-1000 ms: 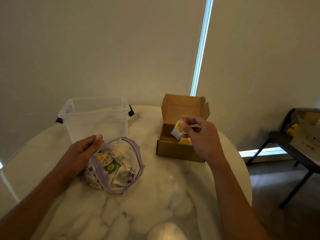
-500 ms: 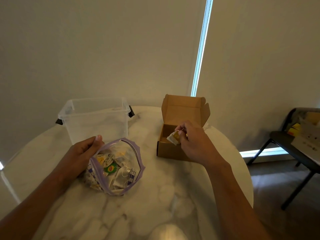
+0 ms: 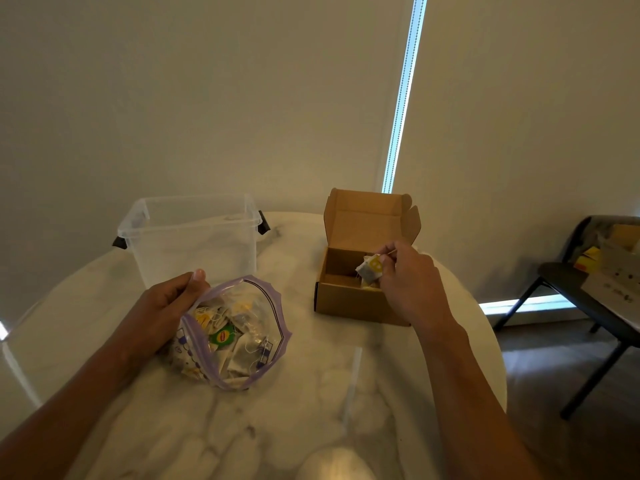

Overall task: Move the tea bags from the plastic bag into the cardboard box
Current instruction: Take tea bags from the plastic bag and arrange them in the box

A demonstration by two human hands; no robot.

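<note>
The fingers (image 3: 390, 266) of the right hand (image 3: 412, 285) are curled in a tight pinch on one tea bag (image 3: 370, 271). They grip its upper edge by the yellow tag, so the sachet hangs inside the open mouth of the cardboard box (image 3: 346, 301), above at least one pale sachet lying on the box floor. The left hand (image 3: 162, 306) has thumb and fingers closed round the purple zip rim of the plastic bag (image 3: 278, 320), holding it open on the counter (image 3: 311, 393). The remaining tea bags (image 3: 225, 337) sit heaped inside.

These look like feather-light, soft paper sachets with loose strings and tags that could tangle. A gentle pinch at a corner or the tag should be enough; squeezing hard could tear the paper.

A clear plastic tub (image 3: 194, 244) stands behind the bag, and a dark chair (image 3: 588, 296) is off to the right.
</note>
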